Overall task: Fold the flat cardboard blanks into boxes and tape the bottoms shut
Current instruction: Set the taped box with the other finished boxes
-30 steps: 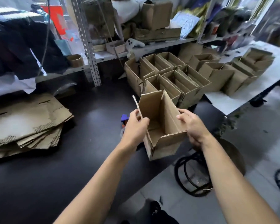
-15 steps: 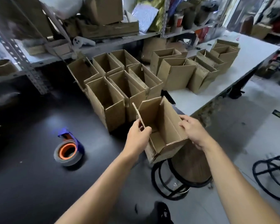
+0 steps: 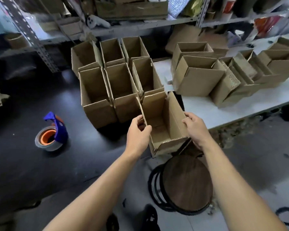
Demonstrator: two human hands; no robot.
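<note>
Head view, looking down: both hands hold one open-topped brown corrugated cardboard box (image 3: 163, 124), erected, with its opening facing up toward the camera. The left hand (image 3: 138, 135) grips the left wall of the box, thumb curled over the top edge on the inside and fingers behind the wall on the outside. The right hand (image 3: 196, 129) grips the right wall, fingers curled over the upper edge. The box sits at the near edge of the black worktop (image 3: 23, 164), partly overhanging it; whether its base rests on the surface cannot be told.

Its far left corner touches or stands just beside a cluster of six upright open brown cardboard boxes (image 3: 113, 80), arranged in two rows of three on the black worktop. A second group of brown cardboard boxes (image 3: 223, 75), several tilted or lying on their sides, occupies the adjoining white table (image 3: 207, 112) to the right.

A grey tape roll with an orange core and a blue dispenser (image 3: 51, 134) lies on the black worktop, well apart to the left of the hands. A round dark wooden stool with a black metal frame (image 3: 187, 184) stands on the floor below the held box. Grey metal shelving (image 3: 140, 27) runs behind the boxes.
</note>
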